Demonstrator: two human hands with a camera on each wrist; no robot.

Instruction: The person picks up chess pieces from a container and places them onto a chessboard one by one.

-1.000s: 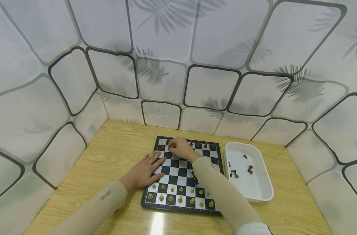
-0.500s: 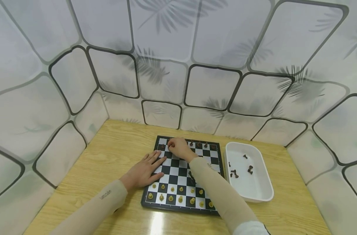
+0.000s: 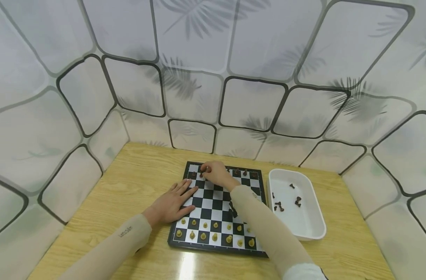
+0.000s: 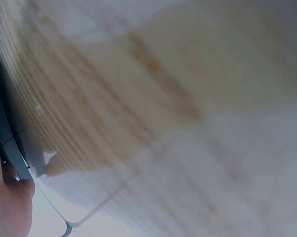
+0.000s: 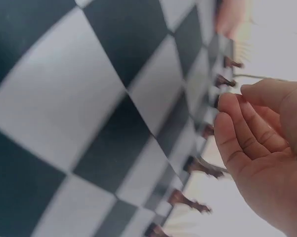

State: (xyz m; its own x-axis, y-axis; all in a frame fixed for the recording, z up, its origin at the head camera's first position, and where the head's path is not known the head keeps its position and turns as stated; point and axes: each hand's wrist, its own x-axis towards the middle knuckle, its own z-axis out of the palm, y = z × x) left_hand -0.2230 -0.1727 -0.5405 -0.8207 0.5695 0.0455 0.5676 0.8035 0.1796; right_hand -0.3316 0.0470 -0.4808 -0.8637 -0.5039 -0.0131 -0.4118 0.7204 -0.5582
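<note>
My left hand (image 3: 172,204) lies flat with spread fingers on the left edge of the chessboard (image 3: 207,204); its thumb and a dark board edge show in the left wrist view. At the board's far left, my right hand (image 3: 218,175) hovers with loosely bent fingers beside a dark red piece (image 3: 200,175). In the right wrist view that hand (image 5: 267,148) has its thumb near the fingertips, with no piece visible in its palm. Dark pieces (image 5: 188,200) stand along the far edge. Yellow pieces (image 3: 203,235) form two rows at the near side.
Right of the board stands a white tray (image 3: 316,217) with several dark pieces (image 3: 298,200) lying in it. A black object (image 3: 232,210) rests on the board beside the right sleeve. A patterned curtain (image 3: 195,97) hangs behind the wooden table (image 3: 135,171).
The right hand has lifted slightly and shifted right, uncovering the dark red piece that was at its fingertips. The left hand has stayed in place.
</note>
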